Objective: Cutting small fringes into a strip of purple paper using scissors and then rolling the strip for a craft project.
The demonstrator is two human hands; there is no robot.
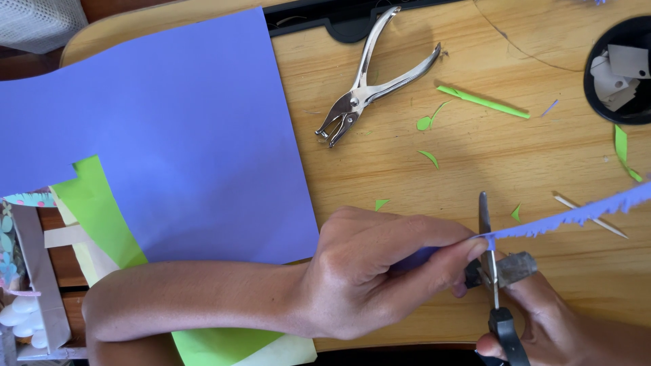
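My left hand (380, 271) pinches one end of a narrow purple paper strip (576, 213) whose edge is cut into a fringe; the strip runs right toward the frame edge. My right hand (556, 325) grips black-handled scissors (489, 264), blades pointing away from me. Their blades meet the strip just beside my left fingertips. Both hands hover over the near edge of a wooden table (475, 163).
A large purple paper sheet (169, 129) covers the table's left, lying over green paper (102, 217). A metal hole punch (369, 81) lies at the back. Green paper scraps (483, 102) are scattered around. A black round container (620, 68) with grey pieces sits far right.
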